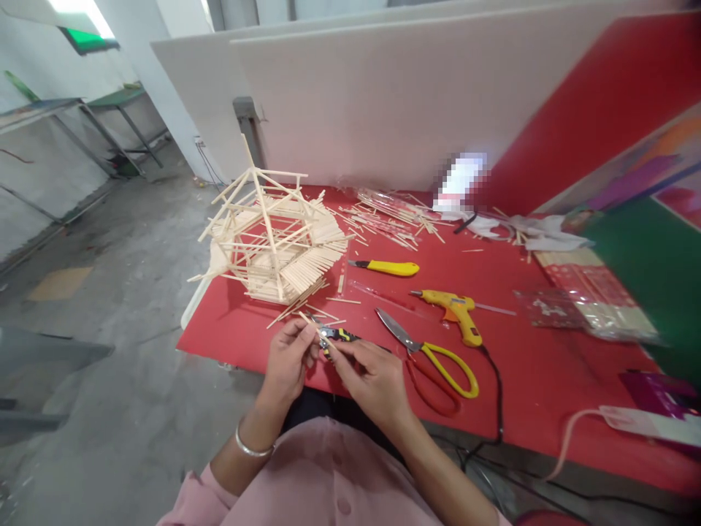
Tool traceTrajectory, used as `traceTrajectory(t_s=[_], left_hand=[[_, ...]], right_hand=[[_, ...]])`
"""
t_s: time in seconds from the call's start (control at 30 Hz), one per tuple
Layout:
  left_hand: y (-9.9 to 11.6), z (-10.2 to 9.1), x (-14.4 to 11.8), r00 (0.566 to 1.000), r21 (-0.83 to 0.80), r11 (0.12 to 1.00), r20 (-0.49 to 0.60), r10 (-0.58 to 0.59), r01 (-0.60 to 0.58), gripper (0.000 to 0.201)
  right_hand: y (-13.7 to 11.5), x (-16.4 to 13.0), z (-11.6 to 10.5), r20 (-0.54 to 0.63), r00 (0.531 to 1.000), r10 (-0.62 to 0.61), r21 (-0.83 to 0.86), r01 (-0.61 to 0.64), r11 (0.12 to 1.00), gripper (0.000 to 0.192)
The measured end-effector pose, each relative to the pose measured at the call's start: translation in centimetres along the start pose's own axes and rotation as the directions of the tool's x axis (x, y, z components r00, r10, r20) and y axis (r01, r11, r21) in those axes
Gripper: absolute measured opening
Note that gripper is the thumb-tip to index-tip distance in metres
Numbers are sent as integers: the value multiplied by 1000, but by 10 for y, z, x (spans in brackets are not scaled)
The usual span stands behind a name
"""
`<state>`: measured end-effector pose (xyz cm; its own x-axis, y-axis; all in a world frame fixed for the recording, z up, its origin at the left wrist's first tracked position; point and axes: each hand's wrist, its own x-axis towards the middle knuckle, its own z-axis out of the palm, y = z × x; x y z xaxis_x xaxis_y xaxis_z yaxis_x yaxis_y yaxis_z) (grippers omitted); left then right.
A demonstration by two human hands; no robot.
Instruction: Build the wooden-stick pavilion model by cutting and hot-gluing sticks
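Observation:
My left hand is closed, its thumb and fingertips pinching a thin wooden stick near the table's front edge. From the other side my right hand is closed on the lower end of the same stick. Behind the fingers lie black and yellow pliers, partly hidden by both hands. Just beyond, a model structure built of wooden sticks stands at the table's left, with several loose sticks around its base. Scissors with one yellow and one red handle rest right of my right hand.
On the red table lie a yellow-handled knife and a yellow glue gun with its cord over the front edge. Packs of sticks are at the back, more packets at right. A power strip sits front right.

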<state>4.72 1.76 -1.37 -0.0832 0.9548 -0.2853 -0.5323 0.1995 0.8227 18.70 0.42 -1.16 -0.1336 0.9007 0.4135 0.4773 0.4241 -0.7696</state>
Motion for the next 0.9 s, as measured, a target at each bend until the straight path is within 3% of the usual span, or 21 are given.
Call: traceTrajectory(t_s=[0.2,0.57,0.9], left_hand=[[1,5,3,1000,-41,999,-5,-20,20,31],[17,0,15,996,-66,995,-55,74,-78,31],[19,-1,26,995,-95,993,-86,58,-66,30]], right_hand=[[-3,2,-1,-7,1000,6,-37,-6,999,12],[-17,37,18,-61,992,-115,-65,111,992,14],[-13,45,25,-33,997,-75,-42,74,996,17]])
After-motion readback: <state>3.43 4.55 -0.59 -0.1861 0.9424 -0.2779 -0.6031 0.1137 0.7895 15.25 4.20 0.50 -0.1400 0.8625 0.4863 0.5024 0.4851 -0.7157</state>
